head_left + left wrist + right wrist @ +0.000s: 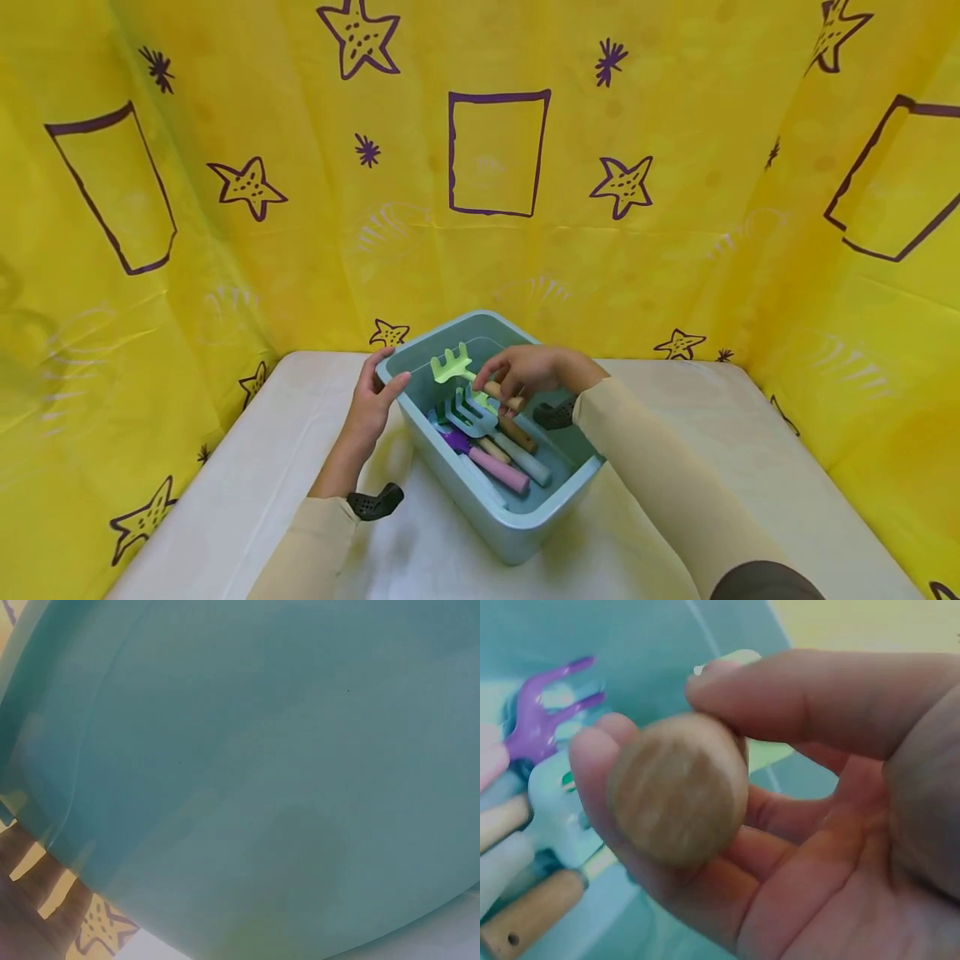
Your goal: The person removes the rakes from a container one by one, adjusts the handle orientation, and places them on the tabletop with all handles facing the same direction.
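Above the bin's inside, my right hand holds a small green hand rake by its wooden handle. In the right wrist view, the round butt of that handle faces the camera, between thumb and fingers. My left hand grips the rim of the blue-green plastic bin at its far left corner, thumb over the edge. Inside the bin lie a light blue hand rake, a purple fork with a pink handle, and a brown wooden handle.
The bin stands at an angle on a white-covered table. Yellow cloth printed with purple stars hangs behind the table and along both sides. The left wrist view is mostly filled by the bin's wall.
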`<action>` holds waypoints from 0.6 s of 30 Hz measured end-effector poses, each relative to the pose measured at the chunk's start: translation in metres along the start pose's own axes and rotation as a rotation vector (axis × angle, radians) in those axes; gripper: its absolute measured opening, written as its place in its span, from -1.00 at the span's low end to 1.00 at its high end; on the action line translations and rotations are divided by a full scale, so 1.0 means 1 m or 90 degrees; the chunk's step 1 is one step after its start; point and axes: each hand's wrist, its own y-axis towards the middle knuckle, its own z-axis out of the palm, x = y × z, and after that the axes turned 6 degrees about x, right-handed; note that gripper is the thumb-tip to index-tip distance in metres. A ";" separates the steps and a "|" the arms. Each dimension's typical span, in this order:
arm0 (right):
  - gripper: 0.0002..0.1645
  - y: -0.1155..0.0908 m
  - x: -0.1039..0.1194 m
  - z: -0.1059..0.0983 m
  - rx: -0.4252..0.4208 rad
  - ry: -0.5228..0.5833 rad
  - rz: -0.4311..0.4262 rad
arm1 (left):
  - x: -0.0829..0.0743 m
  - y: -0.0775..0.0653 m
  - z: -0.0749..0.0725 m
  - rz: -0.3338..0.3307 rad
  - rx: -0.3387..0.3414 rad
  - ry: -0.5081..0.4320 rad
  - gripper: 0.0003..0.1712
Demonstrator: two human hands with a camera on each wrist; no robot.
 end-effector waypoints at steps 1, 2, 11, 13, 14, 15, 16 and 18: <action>-0.59 -0.001 0.001 -0.001 -0.005 -0.001 -0.009 | -0.001 0.000 0.000 -0.001 0.000 0.000 -0.29; -0.59 -0.002 0.002 -0.001 -0.012 -0.001 -0.019 | -0.001 -0.001 0.000 -0.006 -0.001 0.003 -0.30; -0.54 -0.010 0.008 0.002 -0.098 -0.033 -0.060 | -0.024 -0.011 0.004 -0.031 0.022 -0.006 -0.26; -0.54 -0.012 0.010 0.004 -0.136 -0.047 -0.063 | -0.025 -0.011 0.003 -0.029 0.023 -0.005 -0.26; -0.54 -0.014 0.011 0.004 -0.157 -0.051 -0.065 | -0.024 -0.011 0.003 -0.027 0.022 -0.003 -0.26; -0.55 -0.015 0.011 0.004 -0.179 -0.057 -0.069 | -0.021 -0.009 0.003 -0.025 0.020 -0.002 -0.27; -0.57 -0.017 0.012 0.004 -0.201 -0.063 -0.074 | -0.017 -0.007 0.002 -0.025 0.016 -0.002 -0.28; -0.62 -0.022 0.012 0.004 -0.241 -0.069 -0.085 | -0.009 -0.004 0.001 -0.024 0.009 0.004 -0.29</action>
